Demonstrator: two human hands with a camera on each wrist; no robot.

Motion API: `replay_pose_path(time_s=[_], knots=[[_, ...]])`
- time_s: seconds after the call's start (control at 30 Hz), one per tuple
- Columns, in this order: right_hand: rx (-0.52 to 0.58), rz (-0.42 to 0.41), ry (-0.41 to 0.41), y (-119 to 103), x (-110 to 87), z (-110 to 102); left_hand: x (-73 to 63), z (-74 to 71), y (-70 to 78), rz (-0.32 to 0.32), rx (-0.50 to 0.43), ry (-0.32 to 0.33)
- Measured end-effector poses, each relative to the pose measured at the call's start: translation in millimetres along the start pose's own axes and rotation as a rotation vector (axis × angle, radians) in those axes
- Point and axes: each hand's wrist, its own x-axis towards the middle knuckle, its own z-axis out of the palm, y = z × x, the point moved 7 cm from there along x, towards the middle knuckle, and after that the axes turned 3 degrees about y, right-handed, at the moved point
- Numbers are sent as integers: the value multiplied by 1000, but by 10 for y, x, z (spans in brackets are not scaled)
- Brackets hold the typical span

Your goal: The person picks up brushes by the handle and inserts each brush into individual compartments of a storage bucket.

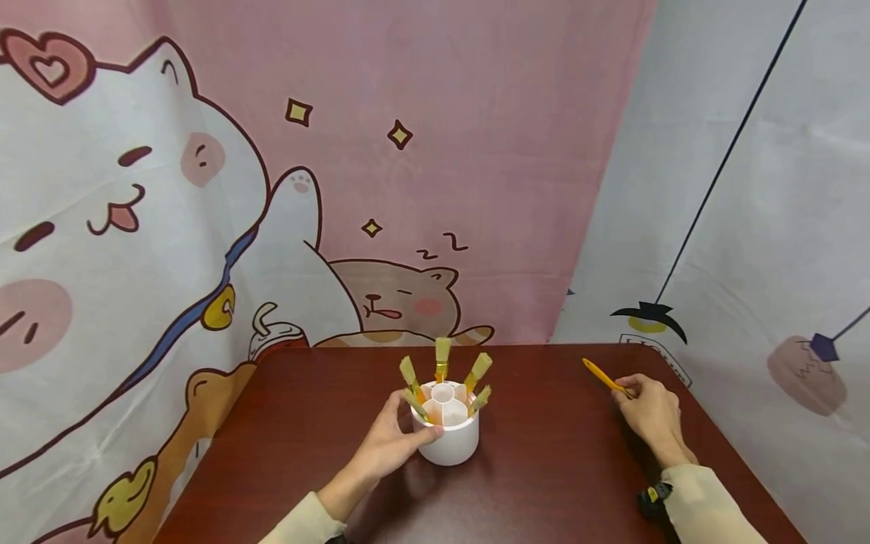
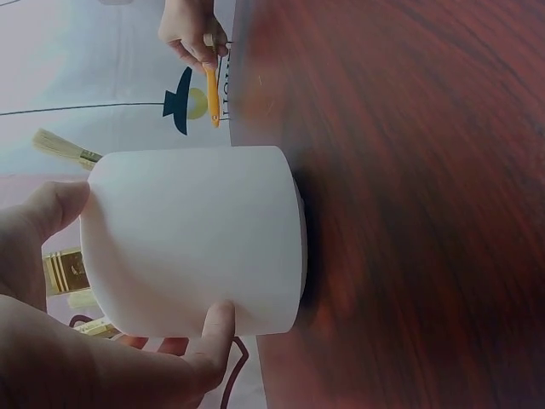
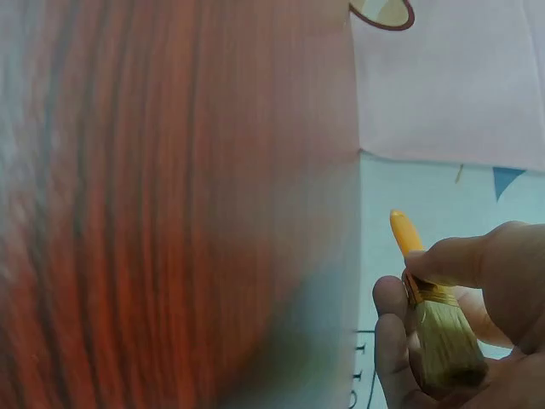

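A round white holder with several compartments stands on the table, brushes with pale bristles poking up around its rim. My left hand grips the holder from its left side, thumb in front; in the left wrist view the thumb and fingers lie against its white wall. Over the right part of the table, my right hand holds a paintbrush with a yellow handle. In the right wrist view the thumb and fingers pinch it near the metal band, its bristles toward the palm.
The dark red-brown table reaches back to a pink and white cloth printed with cartoon animals. A pale cloth hangs along the right side. A dark strap with a yellow mark sits at the right wrist.
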Motion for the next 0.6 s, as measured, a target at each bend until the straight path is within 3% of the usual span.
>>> replay_pose_path(time_s=[0.6], knots=[[64,-49,42,-534,-204,-186,10,-3,5,-6,8,-2]])
